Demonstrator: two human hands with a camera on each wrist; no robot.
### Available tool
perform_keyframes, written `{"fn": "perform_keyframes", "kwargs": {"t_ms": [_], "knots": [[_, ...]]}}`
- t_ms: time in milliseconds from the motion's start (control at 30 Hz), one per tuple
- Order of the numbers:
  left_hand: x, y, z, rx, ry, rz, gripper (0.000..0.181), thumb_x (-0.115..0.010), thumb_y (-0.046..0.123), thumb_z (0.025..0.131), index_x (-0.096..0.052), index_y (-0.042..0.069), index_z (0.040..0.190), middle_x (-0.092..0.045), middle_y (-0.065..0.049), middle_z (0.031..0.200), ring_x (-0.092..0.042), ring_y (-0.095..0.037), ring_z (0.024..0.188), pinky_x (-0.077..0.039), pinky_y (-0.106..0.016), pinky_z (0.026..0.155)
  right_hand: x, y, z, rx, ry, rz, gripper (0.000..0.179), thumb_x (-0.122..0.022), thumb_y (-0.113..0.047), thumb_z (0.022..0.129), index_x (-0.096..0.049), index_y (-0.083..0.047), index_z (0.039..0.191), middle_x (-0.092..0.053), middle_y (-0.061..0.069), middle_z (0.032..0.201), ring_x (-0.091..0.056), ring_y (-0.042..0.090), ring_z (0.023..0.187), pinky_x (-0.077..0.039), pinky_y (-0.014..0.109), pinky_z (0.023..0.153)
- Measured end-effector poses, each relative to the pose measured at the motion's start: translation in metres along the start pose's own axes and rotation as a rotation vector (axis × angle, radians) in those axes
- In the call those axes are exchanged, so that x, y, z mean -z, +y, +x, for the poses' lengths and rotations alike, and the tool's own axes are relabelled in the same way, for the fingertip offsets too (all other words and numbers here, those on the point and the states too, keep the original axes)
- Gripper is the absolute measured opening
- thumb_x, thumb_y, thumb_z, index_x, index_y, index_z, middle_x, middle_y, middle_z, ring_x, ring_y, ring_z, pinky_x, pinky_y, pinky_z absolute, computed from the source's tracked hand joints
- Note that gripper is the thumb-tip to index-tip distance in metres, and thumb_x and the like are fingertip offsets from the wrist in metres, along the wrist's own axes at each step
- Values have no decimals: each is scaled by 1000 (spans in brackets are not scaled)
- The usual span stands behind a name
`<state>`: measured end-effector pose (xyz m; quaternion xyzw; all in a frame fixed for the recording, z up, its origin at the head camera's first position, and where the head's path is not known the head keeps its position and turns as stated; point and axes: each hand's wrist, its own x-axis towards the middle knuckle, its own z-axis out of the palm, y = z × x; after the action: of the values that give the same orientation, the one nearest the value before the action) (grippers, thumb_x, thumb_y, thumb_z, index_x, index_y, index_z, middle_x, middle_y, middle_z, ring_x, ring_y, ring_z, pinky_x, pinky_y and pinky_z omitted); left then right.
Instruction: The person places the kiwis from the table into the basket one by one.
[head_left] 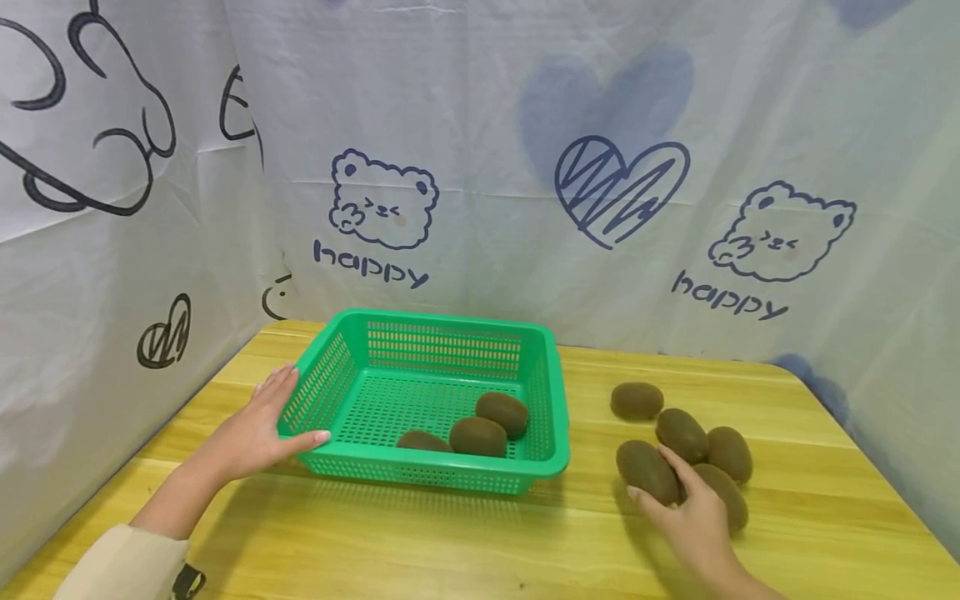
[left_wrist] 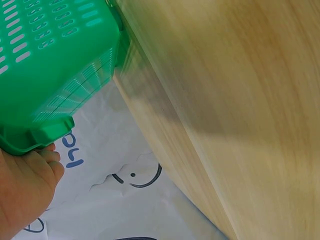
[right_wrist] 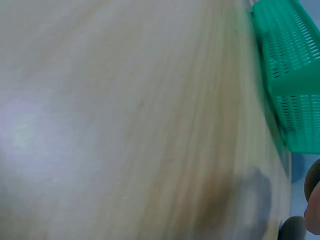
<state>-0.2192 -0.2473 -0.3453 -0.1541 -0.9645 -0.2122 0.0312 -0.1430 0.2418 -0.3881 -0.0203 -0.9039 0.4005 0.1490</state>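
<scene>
A green plastic basket (head_left: 442, 463) with slotted walls sits on the table, three brown kiwis (head_left: 477, 437) showing inside near its front right. My left hand (head_left: 251, 437) holds the basket's left end, thumb over the front corner of the rim. In the left wrist view, the fingers of this hand (left_wrist: 30, 185) curl beneath the rim. To the right of the basket, my right hand (head_left: 693, 525) grips a kiwi (head_left: 647, 472) between thumb and fingers. Only a fingertip and part of that kiwi (right_wrist: 311, 181) show at the right wrist view's edge.
Several loose kiwis (head_left: 682, 435) lie close around the right hand, one (head_left: 637, 401) farther back. The wooden table (head_left: 375, 542) ends behind the basket at a white printed curtain (head_left: 480, 250), which also hangs along the left and right sides.
</scene>
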Motion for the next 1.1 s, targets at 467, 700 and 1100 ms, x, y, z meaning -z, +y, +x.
{"fn": "perform_keyframes", "kwargs": {"t_ms": [467, 700, 1100], "knots": [[0, -1, 1, -2, 0, -10, 104, -59, 55, 82, -5, -6, 147, -1, -28, 153, -5, -53, 136, -13, -69, 106, 8, -25, 18, -24, -3, 125, 68, -67, -22, 85, -36, 0, 141, -43, 31, 136, -51, 43, 117, -54, 23, 83], [-1, -1, 0, -3, 3, -14, 104, -59, 54, 82, -5, -5, 147, -2, -28, 153, -5, -52, 137, -13, -68, 106, 8, -38, 24, -33, -7, 146, 68, -68, -24, 85, -36, -3, 141, -37, 26, 143, -46, 39, 125, -46, 15, 87], [-1, -1, 1, -1, -1, -6, 104, -59, 55, 82, -4, -6, 147, -1, -28, 153, -5, -54, 136, -12, -68, 106, 3, -54, 33, 14, -54, 203, 69, -67, -21, 85, -34, -1, 142, -37, 25, 143, -47, 39, 123, -44, 7, 81]]}}
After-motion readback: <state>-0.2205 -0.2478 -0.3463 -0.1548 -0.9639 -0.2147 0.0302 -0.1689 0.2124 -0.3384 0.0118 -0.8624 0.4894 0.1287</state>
